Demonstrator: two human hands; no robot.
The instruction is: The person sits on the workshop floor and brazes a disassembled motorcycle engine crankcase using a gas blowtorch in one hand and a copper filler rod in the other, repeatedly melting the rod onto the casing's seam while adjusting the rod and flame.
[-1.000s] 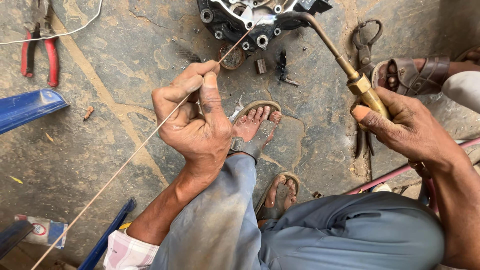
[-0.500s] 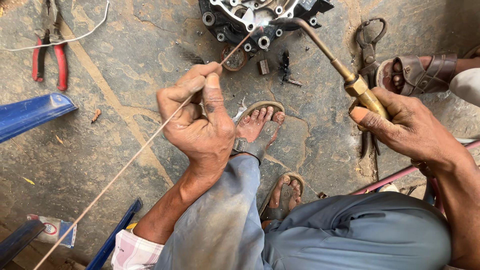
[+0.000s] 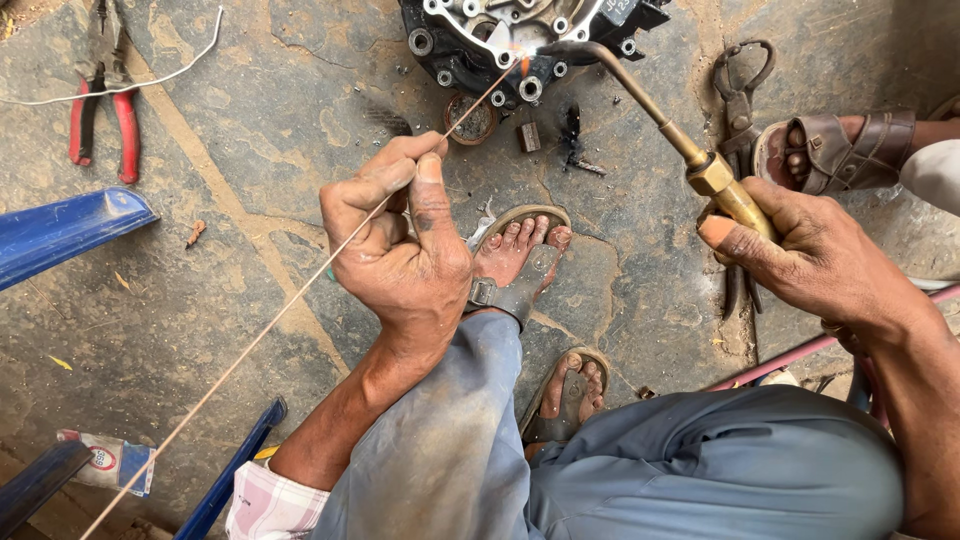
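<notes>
At floor's top edge: left hand [image 3: 400, 255] pinching rod [image 3: 300, 290], right hand [image 3: 810, 255] gripping torch [image 3: 660, 125] at engine part [image 3: 480, 40]; small blue-white packet [image 3: 105, 462] lying bottom-left.

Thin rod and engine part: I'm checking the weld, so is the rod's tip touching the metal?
Cannot tell. In the head view the rod ends at the glow on the engine part, which hides any contact or gap.

Roadside repair workshop: pliers [image 3: 103, 100], torch [image 3: 660, 130], engine casing [image 3: 500, 40]

Head view, straight down, close.
</notes>
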